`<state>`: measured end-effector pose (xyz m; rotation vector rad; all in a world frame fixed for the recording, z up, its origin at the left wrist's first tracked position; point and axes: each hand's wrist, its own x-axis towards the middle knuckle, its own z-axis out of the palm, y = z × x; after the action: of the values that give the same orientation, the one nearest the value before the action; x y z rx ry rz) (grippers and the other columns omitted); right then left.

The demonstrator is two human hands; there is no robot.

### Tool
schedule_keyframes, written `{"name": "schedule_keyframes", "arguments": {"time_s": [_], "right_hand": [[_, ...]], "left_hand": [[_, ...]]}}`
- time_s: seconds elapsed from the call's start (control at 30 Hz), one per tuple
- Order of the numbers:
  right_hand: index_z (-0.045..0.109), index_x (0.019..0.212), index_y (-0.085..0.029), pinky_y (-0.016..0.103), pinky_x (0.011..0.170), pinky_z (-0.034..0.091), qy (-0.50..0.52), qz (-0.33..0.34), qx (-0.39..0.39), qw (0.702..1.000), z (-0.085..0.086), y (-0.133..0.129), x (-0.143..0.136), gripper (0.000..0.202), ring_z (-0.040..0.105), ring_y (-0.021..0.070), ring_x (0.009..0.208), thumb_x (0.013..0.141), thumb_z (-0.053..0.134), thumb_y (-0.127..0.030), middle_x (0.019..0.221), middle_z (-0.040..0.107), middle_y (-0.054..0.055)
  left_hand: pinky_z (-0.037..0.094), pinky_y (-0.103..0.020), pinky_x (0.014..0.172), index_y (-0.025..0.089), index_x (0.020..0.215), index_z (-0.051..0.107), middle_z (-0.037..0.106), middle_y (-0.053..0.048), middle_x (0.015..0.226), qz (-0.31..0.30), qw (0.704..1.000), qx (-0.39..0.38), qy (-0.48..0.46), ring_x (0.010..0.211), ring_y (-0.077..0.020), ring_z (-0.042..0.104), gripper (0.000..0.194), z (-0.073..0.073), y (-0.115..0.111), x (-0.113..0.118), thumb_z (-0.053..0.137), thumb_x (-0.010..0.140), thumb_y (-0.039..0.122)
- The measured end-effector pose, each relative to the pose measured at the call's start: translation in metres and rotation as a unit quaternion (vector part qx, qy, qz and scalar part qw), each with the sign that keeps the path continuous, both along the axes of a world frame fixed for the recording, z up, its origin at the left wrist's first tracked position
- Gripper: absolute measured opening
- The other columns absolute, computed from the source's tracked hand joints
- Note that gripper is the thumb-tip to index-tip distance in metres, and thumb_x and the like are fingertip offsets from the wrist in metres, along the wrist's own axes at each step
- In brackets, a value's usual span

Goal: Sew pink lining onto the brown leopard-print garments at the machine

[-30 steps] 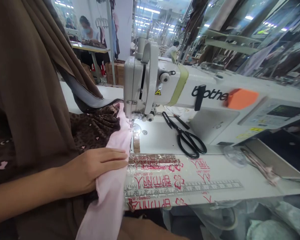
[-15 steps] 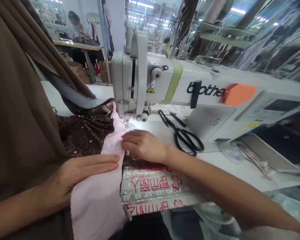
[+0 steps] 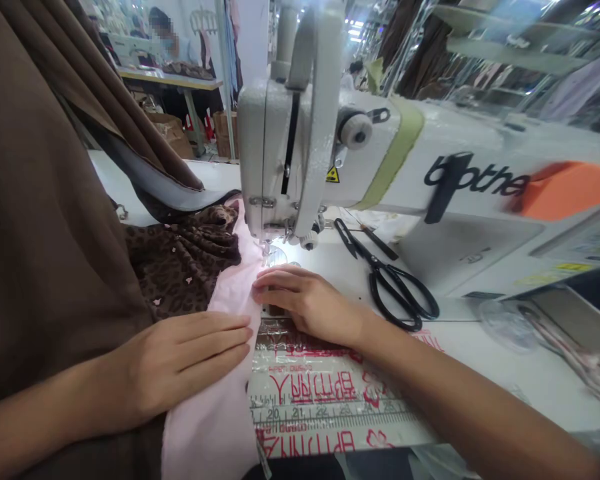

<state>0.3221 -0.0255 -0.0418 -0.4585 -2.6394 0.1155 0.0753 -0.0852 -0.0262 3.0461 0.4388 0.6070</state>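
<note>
A pink fabric strip [image 3: 215, 427] runs from the lower edge up to the lit needle area of a white sewing machine [image 3: 285, 147]. My left hand [image 3: 180, 360] lies flat on the strip, fingers stretched out side by side. Just below the presser foot, my right hand [image 3: 305, 300] pinches the strip's right edge between thumb and fingers. Dark leopard-print fabric [image 3: 180, 267] lies gathered left of the strip. Brown cloth [image 3: 55, 267] hangs down at the left.
Black scissors [image 3: 400, 287] and a dark-handled tool [image 3: 380, 243] lie right of the needle. A printed ruler [image 3: 330, 413] crosses the front edge. Behind, a person [image 3: 173, 47] sits at another table [image 3: 200, 83].
The view has shifted, so the machine looks larger and the scissors lie farther right. The fingers of my left hand now look more spread. Both hands stay on the pink strip.
</note>
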Motion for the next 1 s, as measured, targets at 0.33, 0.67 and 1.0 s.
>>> {"name": "schedule_keyframes", "arguments": {"time_s": [0.33,0.67,1.0], "right_hand": [[0.06,0.115,-0.01,0.034,0.105,0.043,-0.035,-0.024,0.022,0.999,0.0,0.003,0.0,0.03,0.053,0.0185,0.115,0.088,0.046,-0.005,0.12,0.061,0.01],[0.06,0.113,-0.01,0.035,0.103,0.044,-0.013,-0.031,0.011,0.999,-0.003,0.007,0.0,0.034,0.052,0.0192,0.114,0.083,0.044,-0.003,0.12,0.061,0.01],[0.062,0.109,-0.011,0.033,0.103,0.044,-0.009,-0.011,0.022,1.0,-0.002,0.004,-0.001,0.031,0.054,0.0185,0.113,0.088,0.039,-0.005,0.115,0.063,0.009]], "left_hand": [[0.045,-0.033,0.106,0.008,0.122,0.056,0.064,-0.015,0.118,-0.006,1.0,0.019,-0.02,0.124,-0.0214,0.05,0.035,-0.01,0.023,0.005,0.035,0.094,0.006],[0.056,-0.025,0.087,0.011,0.1,0.061,0.072,-0.008,0.091,0.007,0.996,0.06,-0.061,0.089,-0.0154,0.068,0.028,0.013,0.021,0.023,0.034,0.095,0.008],[0.058,-0.023,0.085,0.011,0.095,0.065,0.074,-0.007,0.089,-0.014,0.996,0.076,-0.046,0.087,-0.015,0.069,0.03,0.015,0.017,0.022,0.036,0.093,0.005]]}}
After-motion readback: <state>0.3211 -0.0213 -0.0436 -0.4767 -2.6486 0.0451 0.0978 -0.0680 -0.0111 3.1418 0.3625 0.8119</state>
